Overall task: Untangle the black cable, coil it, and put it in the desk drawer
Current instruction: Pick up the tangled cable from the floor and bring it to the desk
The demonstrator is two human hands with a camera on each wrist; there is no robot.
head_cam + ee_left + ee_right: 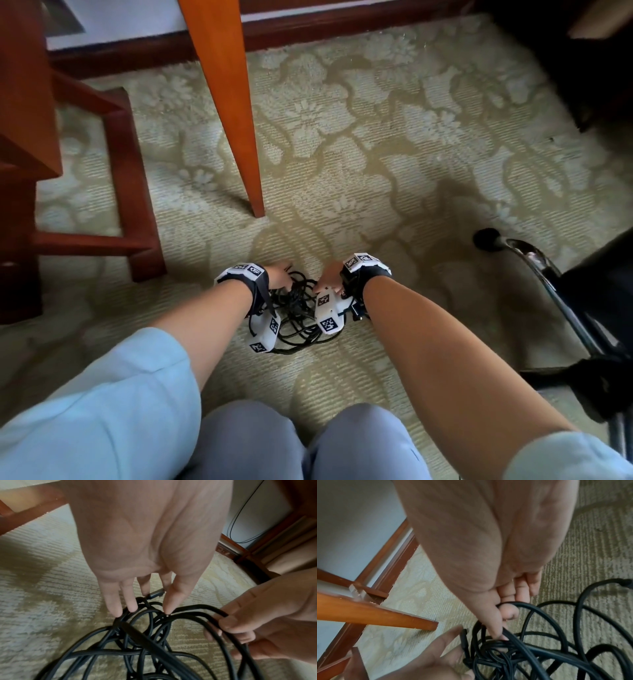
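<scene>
Looks like a home or hotel room. Floral patterned carpet [342,144], dark wood skirting board [308,31], wooden furniture legs [226,102]. Black chair [582,308] beside.

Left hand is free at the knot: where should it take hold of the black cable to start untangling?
Probably the plug end poking out by the left hand's fingertips. Pinch it from above: it lies free at the tangle's far edge, while the right hand holds loops of the black cable aside.

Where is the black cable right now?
The black cable lies in a tangled heap on the carpet, low in the head view between the left hand and right hand, just before the wooden table leg.
</scene>
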